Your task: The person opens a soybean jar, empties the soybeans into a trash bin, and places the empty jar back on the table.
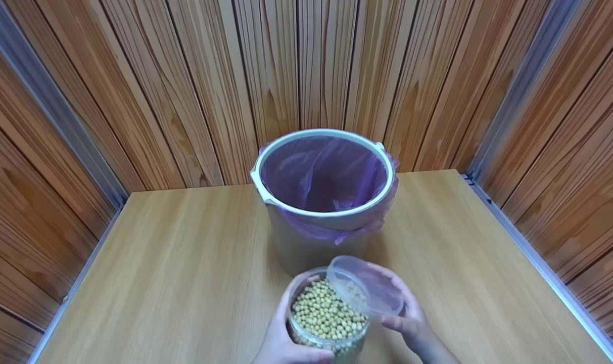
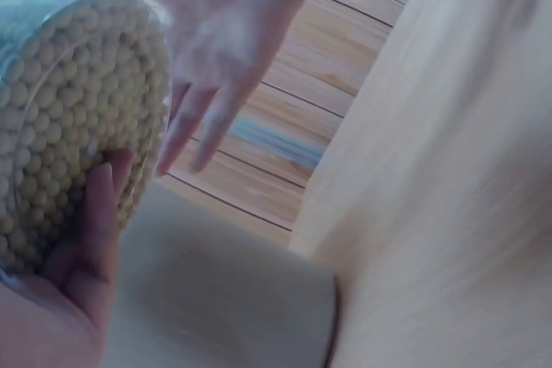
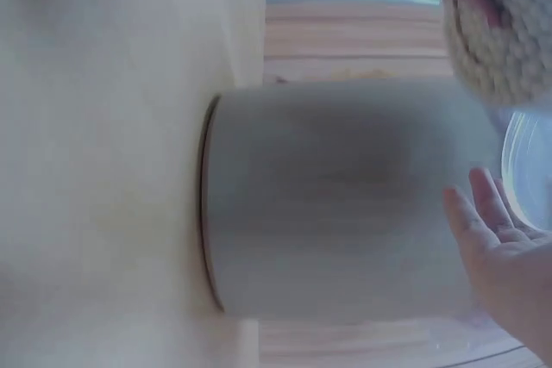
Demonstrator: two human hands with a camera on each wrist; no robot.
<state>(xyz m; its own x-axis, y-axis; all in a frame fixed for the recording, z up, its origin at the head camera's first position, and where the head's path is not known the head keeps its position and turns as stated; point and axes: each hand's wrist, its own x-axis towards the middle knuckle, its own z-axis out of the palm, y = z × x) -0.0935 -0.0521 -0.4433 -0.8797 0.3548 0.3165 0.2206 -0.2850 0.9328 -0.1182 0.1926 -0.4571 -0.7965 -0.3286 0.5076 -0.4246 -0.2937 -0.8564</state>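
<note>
A clear jar (image 1: 350, 349) full of round, pale yellow-green dried beans (image 1: 322, 312) is in my left hand (image 1: 281, 331), which grips it round the side. In the left wrist view the jar's bottom faces the camera, with fingers of the left hand (image 2: 82, 273) curled against it. My right hand (image 1: 412, 321) holds a round clear lid (image 1: 383, 293) by its edge, thumb below and fingers behind. The lid is tilted, and its left part overlaps the jar's open mouth in the head view. The right wrist view shows the lid (image 3: 533, 170) beside the right hand (image 3: 517, 277).
Just beyond the hands, a grey bin (image 1: 306, 253) with a white rim (image 1: 326, 213) stands on the wooden table (image 1: 185, 283). A purple bag (image 1: 306, 167) lines it and hangs over the rim. Wood-panelled walls (image 1: 321, 60) enclose the table's back and sides.
</note>
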